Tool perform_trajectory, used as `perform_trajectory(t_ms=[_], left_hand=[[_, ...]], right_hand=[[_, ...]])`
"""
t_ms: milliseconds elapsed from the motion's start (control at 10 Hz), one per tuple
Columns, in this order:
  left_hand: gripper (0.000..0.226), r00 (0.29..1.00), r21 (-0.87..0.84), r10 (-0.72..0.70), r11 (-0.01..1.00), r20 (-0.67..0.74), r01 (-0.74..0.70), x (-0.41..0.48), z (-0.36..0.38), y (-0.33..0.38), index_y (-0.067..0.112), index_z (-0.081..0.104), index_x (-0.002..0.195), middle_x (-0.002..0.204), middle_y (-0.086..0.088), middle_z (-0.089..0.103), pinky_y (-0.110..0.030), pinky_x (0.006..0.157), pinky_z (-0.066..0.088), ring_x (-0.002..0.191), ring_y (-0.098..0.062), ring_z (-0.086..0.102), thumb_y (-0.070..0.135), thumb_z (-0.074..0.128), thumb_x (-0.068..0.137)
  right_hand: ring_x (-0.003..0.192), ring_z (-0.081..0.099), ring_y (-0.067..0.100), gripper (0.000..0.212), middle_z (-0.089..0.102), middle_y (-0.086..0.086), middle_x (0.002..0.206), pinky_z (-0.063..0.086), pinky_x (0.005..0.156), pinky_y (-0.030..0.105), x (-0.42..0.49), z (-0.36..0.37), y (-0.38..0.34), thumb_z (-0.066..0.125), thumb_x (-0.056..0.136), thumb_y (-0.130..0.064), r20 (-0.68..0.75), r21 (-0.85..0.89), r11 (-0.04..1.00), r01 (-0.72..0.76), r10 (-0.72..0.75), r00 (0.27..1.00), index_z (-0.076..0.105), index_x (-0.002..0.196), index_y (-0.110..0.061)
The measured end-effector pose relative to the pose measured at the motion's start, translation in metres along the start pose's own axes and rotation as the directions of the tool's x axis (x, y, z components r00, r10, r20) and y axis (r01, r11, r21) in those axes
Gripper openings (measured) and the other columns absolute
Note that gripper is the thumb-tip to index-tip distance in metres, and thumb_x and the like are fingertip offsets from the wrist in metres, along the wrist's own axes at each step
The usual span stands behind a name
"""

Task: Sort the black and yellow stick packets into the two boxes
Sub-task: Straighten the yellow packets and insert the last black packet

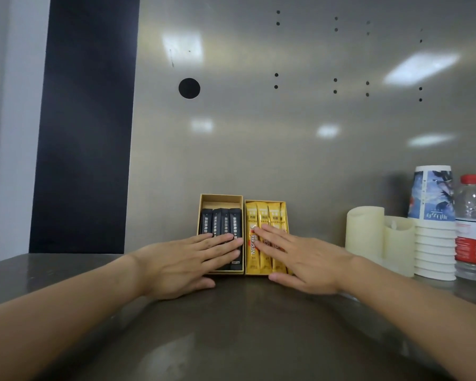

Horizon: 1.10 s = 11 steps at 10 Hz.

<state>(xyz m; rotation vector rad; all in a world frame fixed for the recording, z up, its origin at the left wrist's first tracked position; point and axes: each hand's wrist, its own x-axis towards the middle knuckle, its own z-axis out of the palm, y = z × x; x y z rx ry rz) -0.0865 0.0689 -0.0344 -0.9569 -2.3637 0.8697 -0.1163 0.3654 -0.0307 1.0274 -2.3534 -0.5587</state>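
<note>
Black packets [222, 228] in left box [220, 198]; yellow packets [265, 215] in right box [264, 272]. Left hand [187, 264], right hand [302, 259] flat, fingers straight, pressing packets. Step: final tidy. Next: lift hands clear.

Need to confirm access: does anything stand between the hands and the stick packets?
Nothing visible does. The left hand rests flat directly on the black packets, and the right hand directly on the yellow packets.

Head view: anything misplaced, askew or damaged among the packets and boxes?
Nothing stands out. Black stick packets lie side by side in the left tan cardboard box, yellow stick packets in the right tan cardboard box; no colours mixed.
</note>
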Motion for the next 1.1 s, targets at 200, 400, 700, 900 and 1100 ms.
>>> perform_trajectory(t_ms=[200, 400, 700, 900, 1100], left_hand=[[0.066, 1.0, -0.001, 0.001, 1.0, 0.017, -0.001, 0.0, 0.002, -0.001, 0.026, -0.022, 0.157, 0.161, 0.011, -0.037, -0.034, 0.117, -0.026, 0.146, -0.005, -0.037, 0.052, 0.013, 0.107], [0.065, 0.99, 0.078, 0.009, 0.997, -0.142, 0.002, -0.006, 0.009, -0.002, 0.02, 0.0, 0.162, 0.169, 0.002, -0.01, -0.047, 0.121, -0.005, 0.155, -0.016, -0.01, 0.051, 0.018, 0.107], [0.065, 0.978, 0.193, -0.008, 0.98, -0.211, 0.049, -0.006, 0.014, -0.003, 0.017, 0.021, 0.16, 0.169, -0.005, 0.015, -0.049, 0.119, 0.019, 0.155, -0.025, 0.016, 0.053, 0.025, 0.106], [0.064, 0.961, 0.177, -0.006, 0.983, -0.277, 0.058, -0.014, 0.01, 0.002, 0.017, 0.022, 0.16, 0.17, -0.005, 0.012, -0.043, 0.126, 0.019, 0.156, -0.024, 0.014, 0.049, 0.03, 0.106], [0.062, 0.951, 0.214, -0.079, 0.966, -0.297, 0.148, -0.037, -0.007, -0.009, 0.016, 0.03, 0.158, 0.168, -0.008, 0.019, -0.043, 0.118, 0.016, 0.154, -0.026, 0.021, 0.049, 0.028, 0.106]], right_hand=[[0.152, -0.027, 0.01, 0.074, -0.026, -0.007, 0.166, -0.008, 0.121, 0.027, 0.0, -0.001, -0.003, 0.021, 0.104, -0.062, 0.011, -0.005, 1.0, -0.019, 0.019, 1.0, -0.009, 0.161, -0.026], [0.153, -0.022, 0.012, 0.069, -0.02, -0.004, 0.168, -0.018, 0.117, 0.028, -0.001, -0.002, -0.006, 0.02, 0.105, -0.058, -0.052, -0.033, 0.999, -0.023, 0.022, 0.998, -0.002, 0.162, -0.024], [0.157, -0.008, 0.015, 0.065, -0.004, 0.0, 0.171, -0.008, 0.119, 0.029, 0.002, -0.005, -0.015, 0.024, 0.106, -0.053, -0.094, -0.003, 0.999, -0.043, 0.042, 0.995, 0.011, 0.162, -0.022], [0.151, 0.03, 0.023, 0.059, 0.035, 0.006, 0.162, 0.038, 0.118, 0.044, 0.004, -0.01, -0.023, 0.03, 0.104, -0.051, -0.206, -0.085, 0.994, -0.067, 0.048, 0.977, 0.039, 0.152, -0.018], [0.144, 0.041, 0.023, 0.055, 0.044, 0.006, 0.157, 0.042, 0.112, 0.042, 0.015, -0.023, -0.049, 0.035, 0.103, -0.048, -0.309, -0.085, 0.996, -0.039, 0.01, 0.951, 0.048, 0.146, -0.017]])
